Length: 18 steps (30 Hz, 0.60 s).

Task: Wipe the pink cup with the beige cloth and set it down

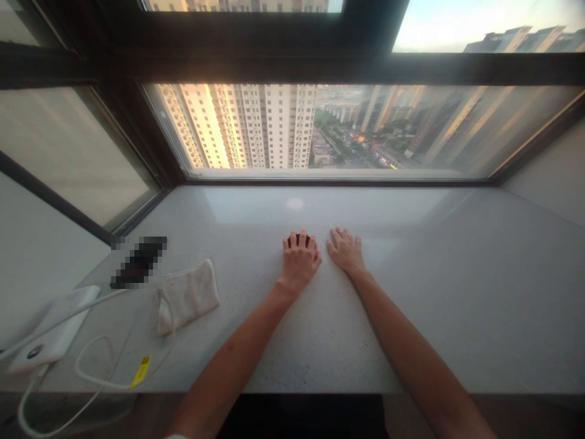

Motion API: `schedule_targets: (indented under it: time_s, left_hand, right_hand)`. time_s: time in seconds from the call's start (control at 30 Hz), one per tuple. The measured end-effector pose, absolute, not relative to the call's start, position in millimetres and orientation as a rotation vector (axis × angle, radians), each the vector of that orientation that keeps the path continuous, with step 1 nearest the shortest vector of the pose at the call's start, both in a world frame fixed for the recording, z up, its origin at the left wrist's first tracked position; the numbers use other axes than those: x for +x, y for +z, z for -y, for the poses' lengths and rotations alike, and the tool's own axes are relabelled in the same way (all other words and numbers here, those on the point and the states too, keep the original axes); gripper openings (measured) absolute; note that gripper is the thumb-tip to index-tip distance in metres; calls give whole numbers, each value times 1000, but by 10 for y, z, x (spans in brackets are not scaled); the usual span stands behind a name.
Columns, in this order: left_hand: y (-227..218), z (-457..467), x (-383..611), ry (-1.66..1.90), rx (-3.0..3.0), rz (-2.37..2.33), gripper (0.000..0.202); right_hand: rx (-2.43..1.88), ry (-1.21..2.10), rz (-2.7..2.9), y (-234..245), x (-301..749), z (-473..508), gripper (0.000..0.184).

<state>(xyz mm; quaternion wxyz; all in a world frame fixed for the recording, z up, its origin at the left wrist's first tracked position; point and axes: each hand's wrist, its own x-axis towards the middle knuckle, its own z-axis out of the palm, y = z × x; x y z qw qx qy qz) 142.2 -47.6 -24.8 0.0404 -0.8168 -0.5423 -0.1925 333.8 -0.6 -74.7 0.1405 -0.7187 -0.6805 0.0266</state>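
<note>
My left hand (298, 261) is curled over a small dark red object (297, 239) on the pale stone sill (411, 292). Bits of red show between the fingers and beside the thumb; the palm covers the rest, so its kind cannot be made out. Just to the right, my right hand (346, 250) lies palm down on the sill with its fingers spread and nothing in them. A small gap separates the two hands.
On the left are a beige drawstring pouch (189, 297), a white power bank (57, 335) and a white cable (103, 381) with a yellow tag (141, 371). A pixelated dark item (139, 262) lies behind them. Dark-framed windows (292, 70) border the sill at the back.
</note>
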Motion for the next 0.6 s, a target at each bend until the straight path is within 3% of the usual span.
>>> schedule_targets:
  time_s: [0.1,0.23,0.43,0.6]
  left_hand:
    - [-155,460,1386,-708,-2594,1636,51]
    - [-66,542,626,-885,-2444,1718,53]
    - [-532,1320,-812,-617,-1811,2148,67]
    - [-818,1796,-410,-513,-1845,2136,69]
  right_hand:
    - [-2071,92,1946,-750,3350,-7,61]
    - [-2070,104,1950,-759,3343,-19,62]
    - [-2109,60,1971,-789,3277,-20,63]
    - [-2109,58,1960,-788,3255,-14,64]
